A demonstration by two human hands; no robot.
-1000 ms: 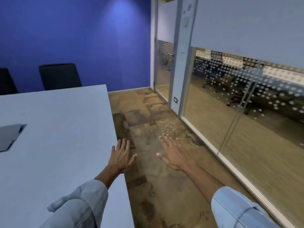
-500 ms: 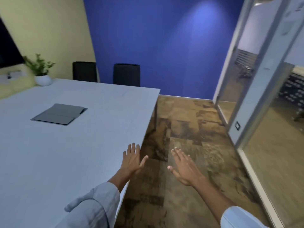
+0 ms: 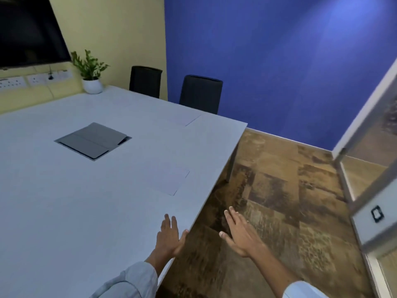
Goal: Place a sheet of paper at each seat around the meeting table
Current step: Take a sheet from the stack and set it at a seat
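A large pale grey meeting table (image 3: 64, 201) fills the left of the view. Two white sheets of paper lie flat on it: one sheet (image 3: 169, 179) near the right edge, another sheet (image 3: 184, 118) at the far edge in front of a black chair (image 3: 200, 94). A second black chair (image 3: 145, 81) stands further left. My left hand (image 3: 170, 238) hovers flat and empty over the table's right edge. My right hand (image 3: 239, 233) is spread, empty, above the floor beside the table.
A grey cable-box lid (image 3: 93, 140) is set into the table's middle. A potted plant (image 3: 91, 72) stands at the far corner under a dark wall screen (image 3: 28, 31). Brown patterned carpet (image 3: 279, 201) runs between table and a glass partition (image 3: 373, 168) on the right.
The view has swung left, from the glass wall toward the table, bringing the plant, screen and two sheets into sight. Both hands stay open and empty, held out in front.
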